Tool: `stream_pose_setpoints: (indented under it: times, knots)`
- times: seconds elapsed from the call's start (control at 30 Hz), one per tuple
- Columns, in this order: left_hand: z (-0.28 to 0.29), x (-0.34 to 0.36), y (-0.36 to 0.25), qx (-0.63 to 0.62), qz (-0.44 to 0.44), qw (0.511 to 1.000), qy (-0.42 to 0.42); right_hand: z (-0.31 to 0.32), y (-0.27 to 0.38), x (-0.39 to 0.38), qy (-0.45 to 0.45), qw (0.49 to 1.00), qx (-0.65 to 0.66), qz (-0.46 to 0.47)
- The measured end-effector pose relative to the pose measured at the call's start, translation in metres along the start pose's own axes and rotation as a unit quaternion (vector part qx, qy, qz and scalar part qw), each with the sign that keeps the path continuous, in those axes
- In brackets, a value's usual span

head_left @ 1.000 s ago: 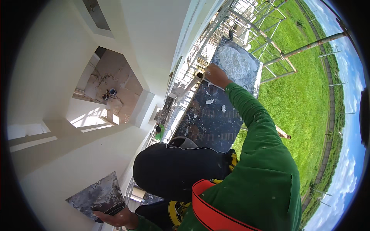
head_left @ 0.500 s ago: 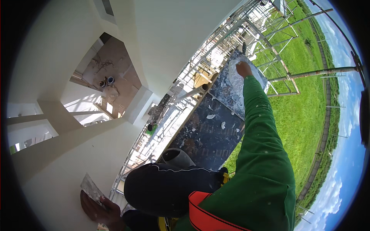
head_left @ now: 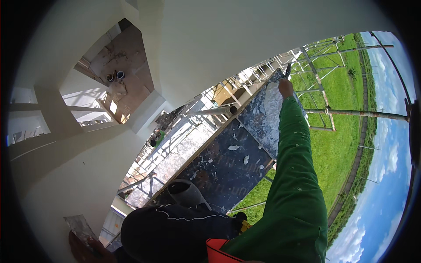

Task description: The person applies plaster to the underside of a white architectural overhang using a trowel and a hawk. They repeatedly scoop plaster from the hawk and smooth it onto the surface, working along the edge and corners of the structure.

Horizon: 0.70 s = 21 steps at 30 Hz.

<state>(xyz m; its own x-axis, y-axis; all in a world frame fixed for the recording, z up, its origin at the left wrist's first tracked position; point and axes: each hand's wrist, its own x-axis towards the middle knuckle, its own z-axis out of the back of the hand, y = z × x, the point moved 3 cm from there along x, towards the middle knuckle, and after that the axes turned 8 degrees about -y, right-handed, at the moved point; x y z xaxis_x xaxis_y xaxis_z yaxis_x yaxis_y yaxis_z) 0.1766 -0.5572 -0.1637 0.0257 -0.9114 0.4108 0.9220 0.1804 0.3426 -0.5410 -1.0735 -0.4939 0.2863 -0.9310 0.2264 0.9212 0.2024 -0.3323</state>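
Note:
At the lower left, my left hand (head_left: 90, 249) is closed round a flat scraper (head_left: 80, 227), its blade smeared and raised by the pale wall. My right arm, in a green sleeve, stretches ahead over the platform. There my right hand (head_left: 286, 89) is closed at the edge of a patch of white paste (head_left: 270, 101) spread on a dark board. A dark tool handle (head_left: 288, 70) stands out just beyond the fingers. Whether they grip it or something else is hidden.
Dark platform boards (head_left: 219, 168) with white splatters lie before my bent knee (head_left: 166, 234). A wide grey pipe (head_left: 187, 193) stands beside the knee. Scaffold tubes (head_left: 364, 114) run along the right above grass. A pale wall (head_left: 210, 48) arches overhead; a wall opening shows buckets (head_left: 120, 75) below.
My right hand has moved forward across the paste, closer to the dark handle. My left hand with the scraper sits lower and further left, while the whole view has shifted.

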Motion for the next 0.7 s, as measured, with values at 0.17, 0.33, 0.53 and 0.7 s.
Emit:
stream_pose_setpoints:
  times: [0.17, 0.33, 0.53, 0.7]
  knots:
    - [-0.005, 0.000, -0.001, 0.054, -0.026, 0.997, 0.039, -0.027, -0.012, 0.011, 0.059, 0.997, -0.038, 0.029]
    - [-0.019, -0.060, 0.029, 0.103, 0.117, 0.958, 0.241, -0.047, -0.032, 0.019, 0.053, 0.996, -0.036, 0.055]
    - [-0.037, -0.080, 0.036, 0.173, 0.037, 0.954, 0.243, -0.086, -0.091, 0.020, 0.008, 0.928, -0.308, 0.210]
    - [-0.029, -0.081, 0.032, 0.207, 0.051, 0.939, 0.269, -0.092, -0.062, 0.023, 0.051, 0.987, -0.081, 0.129]
